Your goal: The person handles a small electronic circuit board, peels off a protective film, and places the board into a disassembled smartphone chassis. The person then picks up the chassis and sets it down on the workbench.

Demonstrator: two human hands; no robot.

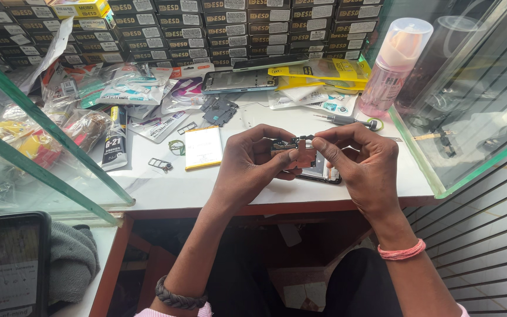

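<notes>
Both my hands meet over the front of a white work table (165, 188). My left hand (253, 164) and my right hand (359, 161) pinch a small dark circuit board part (294, 147) between thumbs and fingertips, holding it just above the table. Under my right fingers lies an opened phone body (321, 173), partly hidden. A white flat battery (203, 147) lies just left of my left hand.
A screwdriver (347, 121) lies behind my right hand, near a pink spray bottle (391, 67). A black glue tube (115, 138), a small metal tray (159, 164), phones (239, 81) and plastic packets sit farther back. Stacked boxes (236, 29) line the rear. Glass panels (470, 117) flank both sides.
</notes>
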